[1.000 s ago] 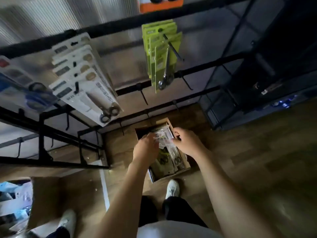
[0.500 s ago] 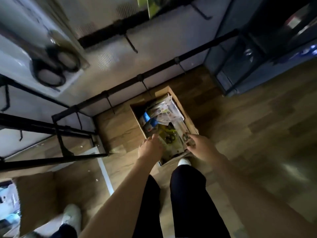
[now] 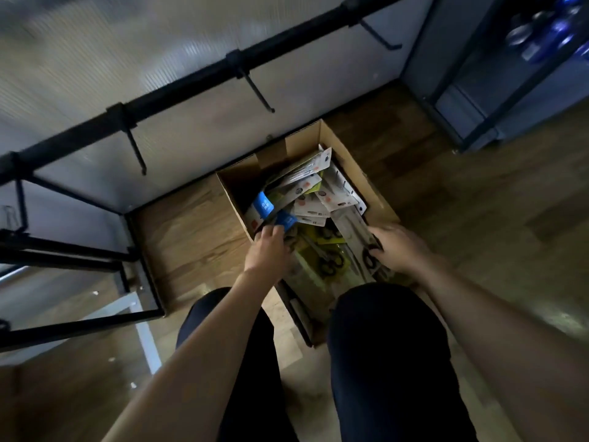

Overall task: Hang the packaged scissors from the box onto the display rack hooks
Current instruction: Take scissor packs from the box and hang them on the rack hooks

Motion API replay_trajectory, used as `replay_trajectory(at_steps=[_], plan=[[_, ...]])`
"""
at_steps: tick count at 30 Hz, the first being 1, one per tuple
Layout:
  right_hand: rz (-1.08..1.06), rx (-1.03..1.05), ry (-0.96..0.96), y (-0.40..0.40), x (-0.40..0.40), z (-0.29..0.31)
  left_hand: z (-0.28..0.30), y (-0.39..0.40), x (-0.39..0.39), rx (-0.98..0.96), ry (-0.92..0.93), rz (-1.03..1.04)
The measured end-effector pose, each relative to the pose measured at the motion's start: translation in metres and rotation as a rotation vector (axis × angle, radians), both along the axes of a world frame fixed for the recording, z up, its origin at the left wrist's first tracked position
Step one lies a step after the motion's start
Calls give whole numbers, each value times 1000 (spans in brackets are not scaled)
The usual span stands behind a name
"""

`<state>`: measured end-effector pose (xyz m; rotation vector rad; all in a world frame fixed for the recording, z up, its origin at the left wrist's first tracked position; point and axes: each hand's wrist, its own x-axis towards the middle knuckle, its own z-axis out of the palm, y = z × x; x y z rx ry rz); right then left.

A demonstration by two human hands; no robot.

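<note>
Cardboard fills the middle of my view: the open box (image 3: 347,161) sits on the wood floor (image 3: 478,234), and both of my hands are down inside it. My left hand (image 3: 267,250) is at the box's left wall, fingers curled down over the edge of a blue-labelled package (image 3: 264,205) that stands tilted just beyond the fingertips; I read it as a grip on that card, though the thumb is hidden under the hand. My right hand (image 3: 395,247) is at the box's right side, fingers bent around a long clear pack of black-handled scissors (image 3: 369,253) whose loops show just left of the knuckles. Between the two hands lies a yellow-backed scissors pack (image 3: 325,253), flat in the box bottom. Beyond both hands, white carded packs (image 3: 315,186) lean in a loose fan against the far wall of the box. Farther out past the left hand runs the black rack bar (image 3: 191,81), with bare hooks (image 3: 258,90) pointing toward me, well apart from the box. My dark trouser legs (image 3: 382,346) frame the near end of the box beneath my forearms.
</note>
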<state>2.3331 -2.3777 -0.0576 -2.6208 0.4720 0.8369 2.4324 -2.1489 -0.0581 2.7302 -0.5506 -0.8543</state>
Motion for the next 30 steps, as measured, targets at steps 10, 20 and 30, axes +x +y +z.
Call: replay_trajectory(at_steps=[10,20,30], plan=[[379,-157,-106,11,51,-44,-47,-3,52,47,-269,25],[356,-193,-118,-15,31,-64,-71,-11,77,274,-313,-29],[298,-169,-80,-9,44,-82,-58,-22,72,275,-285,-22]])
